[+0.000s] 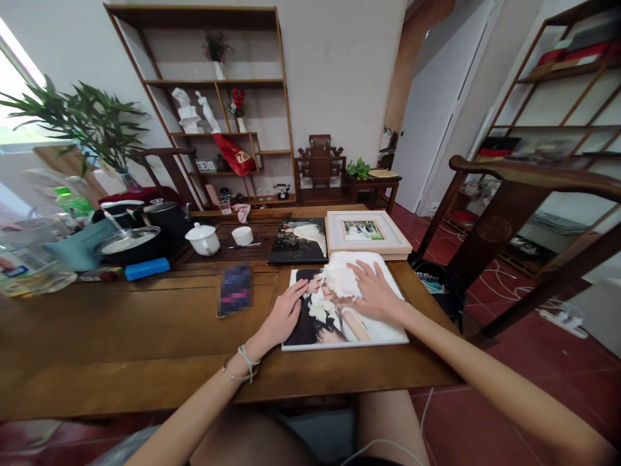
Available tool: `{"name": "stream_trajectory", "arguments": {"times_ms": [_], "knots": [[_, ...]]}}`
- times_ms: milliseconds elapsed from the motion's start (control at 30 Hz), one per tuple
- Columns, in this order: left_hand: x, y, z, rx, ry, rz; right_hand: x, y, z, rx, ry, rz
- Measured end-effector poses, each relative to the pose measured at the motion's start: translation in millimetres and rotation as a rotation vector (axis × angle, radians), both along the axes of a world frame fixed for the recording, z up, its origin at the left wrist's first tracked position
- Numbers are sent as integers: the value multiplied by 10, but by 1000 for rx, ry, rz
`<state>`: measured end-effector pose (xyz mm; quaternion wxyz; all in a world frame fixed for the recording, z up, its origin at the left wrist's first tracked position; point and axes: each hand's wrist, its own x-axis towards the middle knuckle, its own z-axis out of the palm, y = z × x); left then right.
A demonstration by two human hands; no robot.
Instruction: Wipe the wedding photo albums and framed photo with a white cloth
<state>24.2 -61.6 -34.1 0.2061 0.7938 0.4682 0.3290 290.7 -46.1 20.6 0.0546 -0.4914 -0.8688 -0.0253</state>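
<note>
A wedding photo panel [334,323] with a white edge lies flat near the right end of the wooden table. On its left side rests my left hand [286,312], fingers stretched out over the dark-suited figure. My right hand [376,291] lies spread on a white cloth [354,265], pressing it against the panel's upper right part. The cloth covers that corner of the picture. Just behind the panel are a dark photo panel [298,243] and a pale framed photo [369,233].
A blurred-out phone-sized item [235,290] lies on the table [145,336] left of my hands. Farther left stand a white lidded teapot [202,239], a small white cup [242,235], a black kettle [165,220] and a blue box [147,268]. A wooden chair [504,220] stands at the right.
</note>
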Motion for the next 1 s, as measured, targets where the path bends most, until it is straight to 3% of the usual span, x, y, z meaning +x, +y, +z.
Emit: {"name": "stream_trajectory", "arguments": {"times_ms": [200,500,600,700,900,1000], "knots": [[2,-14,8,-9,12,6,-38,-68,-19,49,-6,1],[11,-13,-17,28,5,-4,-149,-950,-39,32,30,81],[10,-14,-18,37,10,-7,-154,-1084,-75,5,42,140],[12,-16,-3,20,23,0,-138,-950,-53,-18,64,143],[10,-26,34,5,31,6,-65,-277,-19,-5,59,4],[8,-27,34,18,30,-4,-10,-61,-49,9,60,-60]]}}
